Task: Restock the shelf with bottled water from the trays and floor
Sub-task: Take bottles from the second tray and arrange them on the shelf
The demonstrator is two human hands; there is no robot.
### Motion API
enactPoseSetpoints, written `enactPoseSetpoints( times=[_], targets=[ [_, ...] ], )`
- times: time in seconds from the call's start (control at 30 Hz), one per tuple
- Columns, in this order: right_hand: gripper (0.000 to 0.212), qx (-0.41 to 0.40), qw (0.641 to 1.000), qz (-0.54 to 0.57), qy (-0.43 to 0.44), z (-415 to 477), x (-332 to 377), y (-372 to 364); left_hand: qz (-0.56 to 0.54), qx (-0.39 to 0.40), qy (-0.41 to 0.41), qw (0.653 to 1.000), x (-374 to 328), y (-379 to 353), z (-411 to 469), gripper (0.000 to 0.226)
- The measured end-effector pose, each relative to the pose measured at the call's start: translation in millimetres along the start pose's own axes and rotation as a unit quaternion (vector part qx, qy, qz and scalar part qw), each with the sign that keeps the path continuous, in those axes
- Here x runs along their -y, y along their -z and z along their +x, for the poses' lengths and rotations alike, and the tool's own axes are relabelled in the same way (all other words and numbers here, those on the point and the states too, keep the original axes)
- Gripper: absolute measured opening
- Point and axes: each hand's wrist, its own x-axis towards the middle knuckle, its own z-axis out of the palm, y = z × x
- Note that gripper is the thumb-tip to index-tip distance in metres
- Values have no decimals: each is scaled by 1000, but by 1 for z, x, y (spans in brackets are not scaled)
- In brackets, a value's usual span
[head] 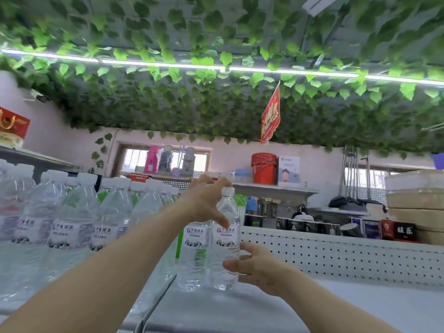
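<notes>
Two clear water bottles with white-and-blue labels stand side by side on the white shelf (pixel 336 306). The right-hand bottle (pixel 227 239) has a white cap. My left hand (pixel 205 198) reaches over both tops, fingertips resting on that cap and thumb stretched down across the bottle's shoulder. It hides the top of the left-hand bottle (pixel 193 255). My right hand (pixel 257 265) curls round the lower part of the right-hand bottle, index finger in front and thumb behind. Several more of the same bottles (pixel 69 219) fill the shelf to the left.
A white perforated back panel (pixel 336 251) rises behind the shelf. Beyond it are dark cups and boxes (pixel 312 227), an orange bucket (pixel 263 168) on a wall shelf, and stacked trays (pixel 415 200) at right. Green leaves hang overhead.
</notes>
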Motion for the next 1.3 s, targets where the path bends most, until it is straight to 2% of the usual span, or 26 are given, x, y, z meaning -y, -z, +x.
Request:
enactPoseSetpoints(
  times=[0.1,0.37,0.97,1.07,1.17,1.2,1.3],
  targets=[
    [31,2,1000,-23,-12,2,-2,-2,-19,17,3,1000,3,-2,-3,99],
    [46,4,999,-46,-23,10,-4,-4,-19,33,8,999,-3,2,-1,90],
    [51,-5,998,-53,-35,19,-12,-4,0,34,9,999,-4,1,-2,92],
    [49,-10,996,-82,-34,16,-11,-5,3,38,15,999,-4,1,-2,93],
    [37,-19,992,-118,-36,13,-10,-6,37,45,21,998,-6,0,-3,95],
    [39,-23,990,-131,-37,11,-10,-7,48,47,23,998,-7,1,-4,96],
    [71,-56,982,-173,-53,2,-2,-10,69,49,23,996,-13,9,-12,100]
  ],
)
